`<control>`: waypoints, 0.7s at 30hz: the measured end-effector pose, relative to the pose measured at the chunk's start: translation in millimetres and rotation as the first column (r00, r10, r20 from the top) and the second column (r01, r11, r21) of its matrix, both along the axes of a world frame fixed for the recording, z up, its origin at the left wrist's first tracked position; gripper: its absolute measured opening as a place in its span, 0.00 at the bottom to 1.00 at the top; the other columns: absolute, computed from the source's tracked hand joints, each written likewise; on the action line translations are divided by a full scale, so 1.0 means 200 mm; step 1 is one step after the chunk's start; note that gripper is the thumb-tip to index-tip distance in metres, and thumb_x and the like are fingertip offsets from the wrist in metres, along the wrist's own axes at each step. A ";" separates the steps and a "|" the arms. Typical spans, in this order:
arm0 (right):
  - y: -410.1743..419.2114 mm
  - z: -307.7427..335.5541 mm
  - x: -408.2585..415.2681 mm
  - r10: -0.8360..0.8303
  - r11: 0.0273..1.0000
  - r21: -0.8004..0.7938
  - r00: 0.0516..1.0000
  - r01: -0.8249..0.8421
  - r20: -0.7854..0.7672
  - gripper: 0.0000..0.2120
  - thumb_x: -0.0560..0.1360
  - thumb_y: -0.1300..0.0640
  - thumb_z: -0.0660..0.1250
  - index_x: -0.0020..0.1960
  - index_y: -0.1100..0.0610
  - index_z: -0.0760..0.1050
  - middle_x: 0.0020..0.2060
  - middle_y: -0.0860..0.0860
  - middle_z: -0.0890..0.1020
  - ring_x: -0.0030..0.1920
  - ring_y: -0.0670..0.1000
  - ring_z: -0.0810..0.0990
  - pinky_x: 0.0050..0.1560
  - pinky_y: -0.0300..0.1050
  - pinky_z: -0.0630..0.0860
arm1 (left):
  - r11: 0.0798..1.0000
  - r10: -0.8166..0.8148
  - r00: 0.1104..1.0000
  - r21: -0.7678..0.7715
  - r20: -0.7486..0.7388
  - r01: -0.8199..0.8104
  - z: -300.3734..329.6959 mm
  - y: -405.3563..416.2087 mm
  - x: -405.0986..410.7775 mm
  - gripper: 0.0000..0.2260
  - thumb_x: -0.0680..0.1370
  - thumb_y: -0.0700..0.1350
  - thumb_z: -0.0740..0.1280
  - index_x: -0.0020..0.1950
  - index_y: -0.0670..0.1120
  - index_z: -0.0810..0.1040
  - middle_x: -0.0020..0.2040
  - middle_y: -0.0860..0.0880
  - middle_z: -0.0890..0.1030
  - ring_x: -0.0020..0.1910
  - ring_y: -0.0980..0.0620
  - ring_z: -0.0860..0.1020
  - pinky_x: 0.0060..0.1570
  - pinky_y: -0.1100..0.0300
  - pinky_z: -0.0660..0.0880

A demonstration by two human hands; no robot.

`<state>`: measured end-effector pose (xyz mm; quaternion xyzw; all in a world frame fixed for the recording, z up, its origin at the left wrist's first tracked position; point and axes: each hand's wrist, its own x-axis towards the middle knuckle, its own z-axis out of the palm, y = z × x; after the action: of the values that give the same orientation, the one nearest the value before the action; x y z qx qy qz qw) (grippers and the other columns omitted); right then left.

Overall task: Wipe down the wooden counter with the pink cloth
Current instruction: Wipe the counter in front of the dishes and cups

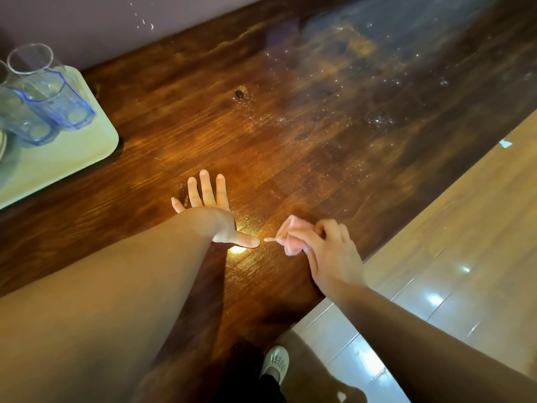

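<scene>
At far left a pale tray (72,158) with blue-tinted glasses (52,91) sits on the wooden counter (290,126). The left hand (209,210) lies flat with fingers spread; just right, the right hand (328,254) grips the small crumpled pink cloth (290,234) near the counter's near edge. Droplets speckle the bare far-right wood, and shiny floor tiles (436,257) lie beyond the edge.

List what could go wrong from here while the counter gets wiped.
1. The pink cloth is bunched small in the right hand, so wide strokes may miss the water droplets farther along the wooden counter.
2. Strokes toward the tray could knock the glasses.
</scene>
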<state>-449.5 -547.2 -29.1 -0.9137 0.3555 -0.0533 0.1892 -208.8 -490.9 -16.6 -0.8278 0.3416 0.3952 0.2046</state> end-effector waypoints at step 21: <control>0.02 -0.05 0.21 -0.031 0.996 -0.075 0.996 0.038 0.089 0.20 0.75 0.63 0.71 0.63 0.47 0.79 0.50 0.57 0.77 0.47 0.57 0.74 0.40 0.50 0.77 | 0.999 0.007 1.000 0.050 -0.023 -0.006 0.02 0.02 -0.01 0.71 0.49 0.82 0.62 0.62 0.48 0.14 0.64 0.42 0.13 0.70 0.36 0.21 0.70 0.28 0.38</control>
<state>-408.4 -543.8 -38.8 -0.9109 0.3604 -0.1102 0.1684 -210.7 -486.3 -13.2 -0.8189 0.3312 0.4140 0.2199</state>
